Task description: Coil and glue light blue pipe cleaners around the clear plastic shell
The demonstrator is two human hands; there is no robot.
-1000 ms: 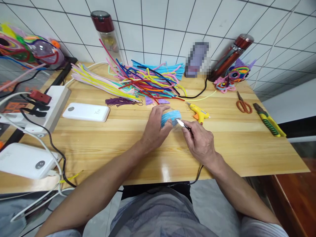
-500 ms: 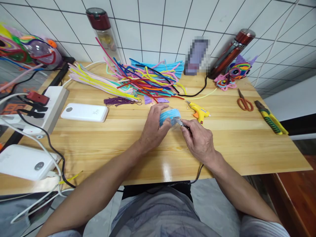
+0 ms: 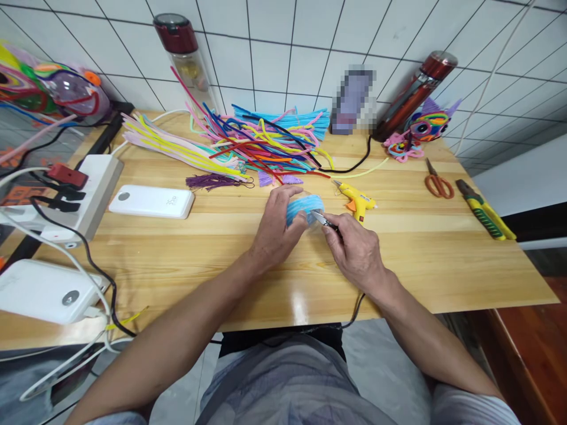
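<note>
Near the middle of the desk, my left hand (image 3: 277,227) is closed around a small clear piece wrapped in light-blue fuzzy strips (image 3: 305,205), like pipe cleaners. Its thumb presses on the near side. My right hand (image 3: 358,248) grips a small knife (image 3: 322,219) by its dark handle. The silver blade points left, its tip touching the right end of the blue-wrapped piece. My fingers hide part of the piece and most of the knife's handle. Just beyond my right hand lies a yellow glue gun (image 3: 361,200).
Colourful pipe cleaners (image 3: 266,141) are heaped at the back, with a purple tassel (image 3: 212,180) in front. Scissors (image 3: 438,182) and pliers (image 3: 482,212) lie right. A power bank (image 3: 150,201) and power strip (image 3: 95,195) with cables sit left. A red flask (image 3: 419,91) leans against the wall.
Both hands keep the same hold. The knife blade shifts very slightly at the right end of the blue-wrapped piece; nothing else visibly moves.
</note>
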